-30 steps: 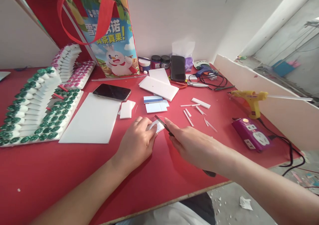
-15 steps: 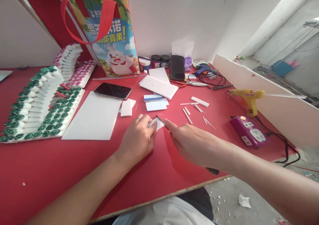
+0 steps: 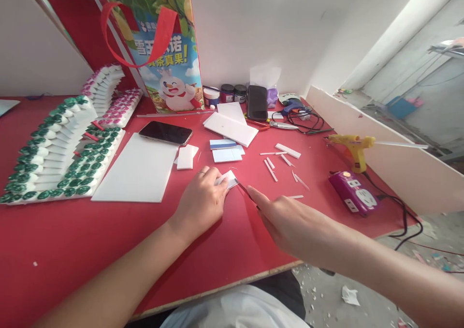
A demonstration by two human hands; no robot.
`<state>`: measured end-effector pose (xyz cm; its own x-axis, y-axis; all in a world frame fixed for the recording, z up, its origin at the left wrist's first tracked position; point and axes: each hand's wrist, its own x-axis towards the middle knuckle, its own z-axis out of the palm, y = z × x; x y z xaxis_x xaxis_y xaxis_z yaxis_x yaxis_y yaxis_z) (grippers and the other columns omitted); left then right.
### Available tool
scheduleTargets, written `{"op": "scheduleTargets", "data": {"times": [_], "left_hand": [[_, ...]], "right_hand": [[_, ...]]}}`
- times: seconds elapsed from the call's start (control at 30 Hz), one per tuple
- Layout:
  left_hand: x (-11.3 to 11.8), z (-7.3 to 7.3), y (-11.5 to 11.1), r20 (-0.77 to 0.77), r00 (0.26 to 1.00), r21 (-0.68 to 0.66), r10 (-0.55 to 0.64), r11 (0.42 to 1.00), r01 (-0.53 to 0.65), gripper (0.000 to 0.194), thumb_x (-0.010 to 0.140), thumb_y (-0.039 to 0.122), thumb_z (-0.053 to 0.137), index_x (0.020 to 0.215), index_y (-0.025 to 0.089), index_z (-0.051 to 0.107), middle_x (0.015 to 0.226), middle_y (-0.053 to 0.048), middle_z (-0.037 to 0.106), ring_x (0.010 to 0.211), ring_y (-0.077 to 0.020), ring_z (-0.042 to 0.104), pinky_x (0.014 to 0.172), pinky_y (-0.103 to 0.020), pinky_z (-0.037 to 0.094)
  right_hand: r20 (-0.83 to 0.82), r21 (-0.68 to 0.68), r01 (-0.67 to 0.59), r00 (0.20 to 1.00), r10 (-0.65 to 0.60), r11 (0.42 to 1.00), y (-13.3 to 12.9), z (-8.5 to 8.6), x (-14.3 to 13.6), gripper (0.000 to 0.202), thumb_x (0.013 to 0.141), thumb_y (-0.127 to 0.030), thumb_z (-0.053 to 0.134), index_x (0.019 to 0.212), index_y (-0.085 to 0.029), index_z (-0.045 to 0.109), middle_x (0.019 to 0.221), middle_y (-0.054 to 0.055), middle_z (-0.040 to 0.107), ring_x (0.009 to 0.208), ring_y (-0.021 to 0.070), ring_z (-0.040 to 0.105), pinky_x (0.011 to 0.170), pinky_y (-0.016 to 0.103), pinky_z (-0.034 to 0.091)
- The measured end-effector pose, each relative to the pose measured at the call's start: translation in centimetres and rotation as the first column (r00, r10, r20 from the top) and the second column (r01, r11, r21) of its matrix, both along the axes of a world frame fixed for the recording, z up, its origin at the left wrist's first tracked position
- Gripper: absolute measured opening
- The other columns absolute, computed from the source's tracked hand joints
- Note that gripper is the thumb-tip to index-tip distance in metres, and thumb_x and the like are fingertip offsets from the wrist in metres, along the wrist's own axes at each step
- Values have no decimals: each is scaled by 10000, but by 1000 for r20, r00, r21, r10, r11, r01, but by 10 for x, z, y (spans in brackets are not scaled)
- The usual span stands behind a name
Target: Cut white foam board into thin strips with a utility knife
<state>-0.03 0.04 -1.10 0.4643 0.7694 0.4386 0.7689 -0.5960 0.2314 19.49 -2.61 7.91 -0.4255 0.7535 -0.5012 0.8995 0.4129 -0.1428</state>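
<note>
left hand (image 3: 201, 204) pins foam piece (image 3: 228, 178), mostly covered | right hand (image 3: 290, 219) grips knife (image 3: 243, 188), handle hidden

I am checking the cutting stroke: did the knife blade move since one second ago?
Yes. The knife blade has drawn back toward the person, its tip now at the near edge of the small white piece instead of across it.

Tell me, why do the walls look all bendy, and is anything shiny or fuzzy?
In the head view the wide lens bows the edges, so the white board on the right leans; the phone lying flat mirrors pale light; the right hand holding the knife is a bit soft, the left hand sharper.
</note>
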Motion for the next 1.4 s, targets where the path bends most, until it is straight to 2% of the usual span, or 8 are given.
{"op": "scheduleTargets", "data": {"times": [0.3,0.43,0.57,0.7,0.9,1.07,1.27,1.4], "left_hand": [[-1,4,-3,-9,1000,-16,-22,1000,22,250,939,89,451,988,137,692,804,-85,596,750,-202,510,722,-366,510],[-6,5,2,42,995,-36,-94,995,96,271,958,95,431,1100,156,653,934,-92,652,824,-207,561,755,-368,533],[-16,5,13,87,968,-68,-236,968,242,356,963,64,387,1246,155,582,1115,-115,675,1072,-234,602,898,-399,551],[-25,7,22,123,946,-124,-301,941,316,375,954,46,388,1245,175,587,1163,-115,684,1133,-228,613,934,-410,558],[-22,7,34,123,905,-183,-406,887,423,476,908,-39,352,1205,197,639,1249,-98,681,1238,-205,585,1053,-412,500],[-20,15,39,110,880,-234,-463,848,476,528,861,-53,403,1234,247,624,1394,-81,601,1363,-218,488,1131,-464,421],[-26,28,20,148,982,-323,-118,933,160,509,809,6,432,1258,227,529,1466,-104,498,1401,-246,424,1123,-476,417],[-16,18,9,147,982,-380,122,923,-58,428,837,343,629,1203,202,456,1318,-152,557,1258,-318,534,1010,-511,489]], "right_hand": [[-139,-137,155,975,-174,978,-14,5,27,628,931,-158,385,1553,-204,308,743,46,631,603,170,567,511,251,317],[-316,-19,290,906,-280,957,-7,6,41,492,972,-322,403,1450,-206,417,798,46,642,678,181,590,573,252,371],[-353,9,443,840,-412,896,19,-12,20,243,928,-380,474,1030,-174,555,679,2,584,449,129,482,454,245,272],[-335,-91,412,844,-418,907,47,-30,-1,123,893,-254,492,987,-179,520,724,16,621,433,116,514,462,233,288],[-120,222,432,902,-415,874,59,-23,30,102,882,-198,471,931,-164,553,828,106,651,718,208,613,513,260,266],[-346,181,523,826,-445,833,62,-8,35,116,914,-305,457,894,-198,498,714,20,583,544,139,534,494,234,285],[-416,27,450,817,-400,892,64,-6,4,18,841,-210,496,859,-204,494,591,-30,532,444,111,497,460,222,263],[-415,-111,438,795,-442,892,65,-19,1,50,804,-194,509,851,-212,502,533,-49,503,413,124,517,426,212,286]]}}
